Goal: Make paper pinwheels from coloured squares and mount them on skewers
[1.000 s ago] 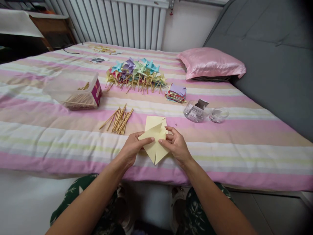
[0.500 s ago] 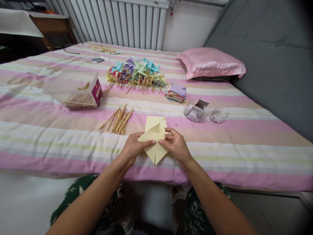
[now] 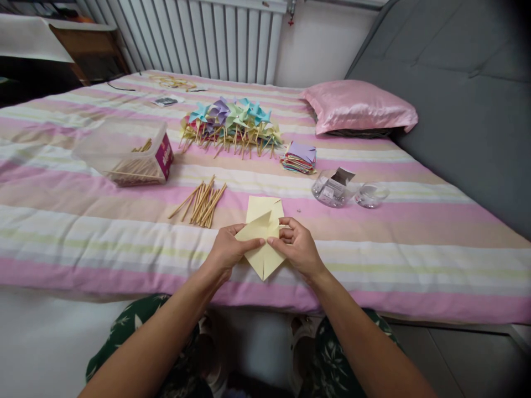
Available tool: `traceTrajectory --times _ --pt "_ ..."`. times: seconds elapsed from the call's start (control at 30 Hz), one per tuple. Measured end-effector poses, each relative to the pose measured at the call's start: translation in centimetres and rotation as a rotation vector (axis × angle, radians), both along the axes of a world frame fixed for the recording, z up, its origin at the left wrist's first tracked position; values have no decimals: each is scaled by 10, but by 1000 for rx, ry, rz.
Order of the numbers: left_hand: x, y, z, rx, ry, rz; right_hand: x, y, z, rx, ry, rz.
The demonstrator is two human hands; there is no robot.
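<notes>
Fingers of both hands pinched an unassembled yellow paper square near the striped bed's edge; colourful paper pinwheels lay finished.

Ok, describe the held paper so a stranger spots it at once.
At the near edge of the striped bed, find the left hand and right hand. Between them is a pale yellow sheet, slit at its lowest corner. Unlike the yellow paper lying just beyond, it is gripped.

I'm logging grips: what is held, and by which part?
A slit yellow paper, gripped at its left side by the left hand and right side by the right hand, thumbs near its middle.
</notes>
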State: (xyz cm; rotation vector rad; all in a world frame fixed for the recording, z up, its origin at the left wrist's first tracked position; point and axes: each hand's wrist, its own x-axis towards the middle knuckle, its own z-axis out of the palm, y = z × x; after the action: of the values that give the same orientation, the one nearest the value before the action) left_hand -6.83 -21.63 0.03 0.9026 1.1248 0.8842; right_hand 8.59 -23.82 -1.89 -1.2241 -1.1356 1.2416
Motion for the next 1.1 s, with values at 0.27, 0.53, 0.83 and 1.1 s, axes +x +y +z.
traceTrajectory --times 0.27,0.53,0.83,1.1 --pt "-1 2 2 -44 -99 68 0 -3 5 184 -182 -52" --pt "-16 15 10 -13 -157 240 2 -10 9 501 -381 -237" --pt "-18 15 9 -67 -210 152 -7 -10 6 515 -408 128" --pt "-10 8 7 -31 -211 128 -7 -8 2 368 -286 39"
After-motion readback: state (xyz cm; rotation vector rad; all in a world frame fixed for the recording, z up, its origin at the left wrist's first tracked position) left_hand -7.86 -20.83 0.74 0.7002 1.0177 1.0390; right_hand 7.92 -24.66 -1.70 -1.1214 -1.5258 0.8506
